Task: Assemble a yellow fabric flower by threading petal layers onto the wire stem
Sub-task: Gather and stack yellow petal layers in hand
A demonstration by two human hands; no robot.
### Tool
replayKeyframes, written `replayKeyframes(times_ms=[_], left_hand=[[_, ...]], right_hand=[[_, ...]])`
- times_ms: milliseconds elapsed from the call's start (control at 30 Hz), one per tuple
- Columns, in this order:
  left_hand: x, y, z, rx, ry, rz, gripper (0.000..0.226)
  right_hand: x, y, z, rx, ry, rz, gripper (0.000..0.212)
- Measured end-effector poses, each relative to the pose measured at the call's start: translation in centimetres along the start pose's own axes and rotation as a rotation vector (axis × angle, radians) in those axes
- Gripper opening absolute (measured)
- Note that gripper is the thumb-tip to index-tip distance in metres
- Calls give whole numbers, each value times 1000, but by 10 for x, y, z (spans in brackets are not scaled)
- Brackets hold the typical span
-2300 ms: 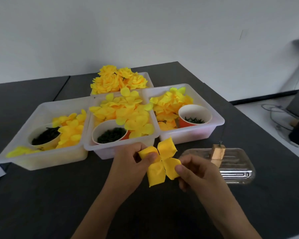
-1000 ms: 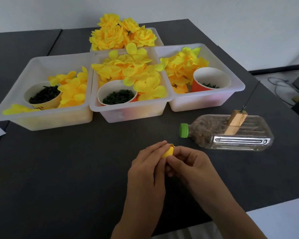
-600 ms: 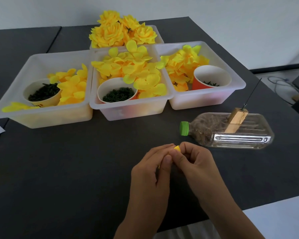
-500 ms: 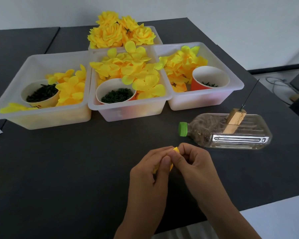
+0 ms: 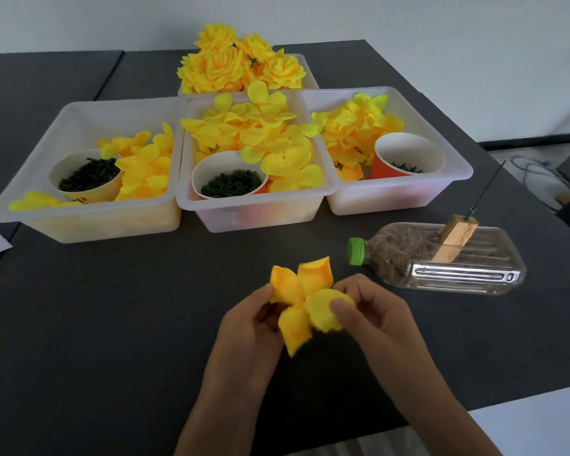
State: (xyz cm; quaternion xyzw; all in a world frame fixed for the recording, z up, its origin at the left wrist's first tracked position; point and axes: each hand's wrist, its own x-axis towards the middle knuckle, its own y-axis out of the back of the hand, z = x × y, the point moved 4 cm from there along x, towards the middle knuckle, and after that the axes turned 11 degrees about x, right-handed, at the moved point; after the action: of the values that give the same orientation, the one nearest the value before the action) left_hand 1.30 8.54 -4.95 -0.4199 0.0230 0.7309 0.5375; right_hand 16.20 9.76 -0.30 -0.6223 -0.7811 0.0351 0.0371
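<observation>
both hands are low over the dark table [image 5: 112, 324], working one yellow petal layer [image 5: 305, 301] between them. the left hand [image 5: 247, 327] grips it from the left, its fingers curled round the petals on that side, and the right hand [image 5: 372, 311] pinches the right-hand petal, thumb pressed on the fabric. four petals are spread open like a little cross, held just above the table and clear of everything else.

my guess is this is the shaping step: the layer is being opened out and readied, not yet threaded. the wire stem [image 5: 486, 185] stands well apart, off to the right, a thin dark rod slanting up from a wooden block [image 5: 456, 236] that sits on a clear plastic bottle [image 5: 441, 264] lying on its side. nothing is on the wire as far as i can see.

next, i'd think, the layer has to be carried over to the wire tip and its centre pushed down onto it. i cannot make out a centre hole from here, so finding it comes first. the wire is thin and tilted, so the approach wants care, and the soft fabric could crumple if squeezed hard.

behind, three white trays [image 5: 254, 212] hold more loose petals and paper cups of small dark green parts, and a fourth tray holds finished flowers [image 5: 237, 60].
</observation>
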Motion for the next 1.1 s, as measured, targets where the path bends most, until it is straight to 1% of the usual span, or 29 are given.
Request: replayKeyframes(times_ms=[33,67,133,233,267,300,367,400,467,533,567,633,667,700,733,800,867,933,1033,1100], left_hand=[[2,4,2,-80,7,5,39],[4,8,5,-148,5,19,36],[5,17,13,-240,-10,55,30],[6,33,25,-306,-89,134,21],[6,39,27,-267,-154,173,18],[4,42,29,-165,-239,217,16],[-2,42,31,114,-423,337,20],[-8,38,29,215,-502,386,23],[-18,26,26,360,-658,408,22],[-27,10,21,523,-807,392,15],[-29,5,17,583,-855,380,12],[-32,-3,9,716,-926,379,7],[-33,-6,7,781,-956,383,6],[-34,-8,5,833,-984,388,5],[-35,-10,4,867,-1013,387,5],[-36,-13,2,910,-1053,377,4],[-34,-13,1,946,-1077,387,3],[-31,-12,1,972,-1073,395,3],[-30,-12,0,980,-1046,391,6],[-31,-13,-2,994,-1048,377,9]], right_hand=[[0,4,-1,50,-9,36,23],[0,10,0,114,-29,79,21],[1,21,3,201,-75,170,28],[2,39,6,150,-116,305,37],[2,43,5,95,-111,346,35],[2,46,2,-17,-87,389,32],[3,45,-4,-340,-21,437,27],[3,40,-6,-471,4,431,25],[3,21,-6,-613,55,363,26],[4,-1,-4,-694,125,279,31],[5,-11,-2,-755,142,214,30],[8,-27,5,-861,117,57,32],[8,-31,9,-841,108,15,28],[9,-32,12,-749,89,17,22],[11,-30,15,-613,39,49,20],[13,-26,21,-327,-90,104,25],[14,-26,23,-120,-136,128,30],[14,-25,21,-81,-102,130,31],[11,-26,21,-190,-82,65,22],[13,-23,20,-178,-79,63,18]])
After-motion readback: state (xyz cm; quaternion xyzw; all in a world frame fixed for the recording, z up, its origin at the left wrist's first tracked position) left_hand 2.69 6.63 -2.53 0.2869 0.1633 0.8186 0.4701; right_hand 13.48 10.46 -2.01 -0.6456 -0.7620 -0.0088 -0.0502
